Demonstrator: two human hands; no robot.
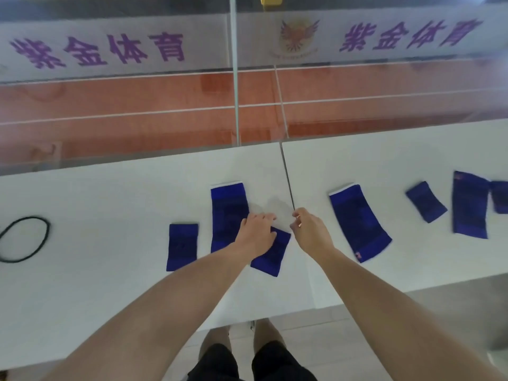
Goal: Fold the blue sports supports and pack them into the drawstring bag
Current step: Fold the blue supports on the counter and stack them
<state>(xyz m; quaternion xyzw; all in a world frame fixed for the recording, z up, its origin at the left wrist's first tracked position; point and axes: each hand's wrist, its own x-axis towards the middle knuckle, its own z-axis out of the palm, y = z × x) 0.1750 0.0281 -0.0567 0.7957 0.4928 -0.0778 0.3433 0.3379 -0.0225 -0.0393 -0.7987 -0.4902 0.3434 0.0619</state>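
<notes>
Left hand [258, 233], fingers curled with its grip unclear, is resting over a small support [270, 257] beside a long support [228, 213], while right hand [308, 232] is pinching the edge of a faint translucent bag [272, 207] lying between both hands, with more supports [360, 221] lying rightward on the worktop [110, 270].

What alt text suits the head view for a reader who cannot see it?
The left hand and right hand are close together over a white table, the left partly covering a small blue support. More blue supports lie around; a black cord loop lies far left.
</notes>
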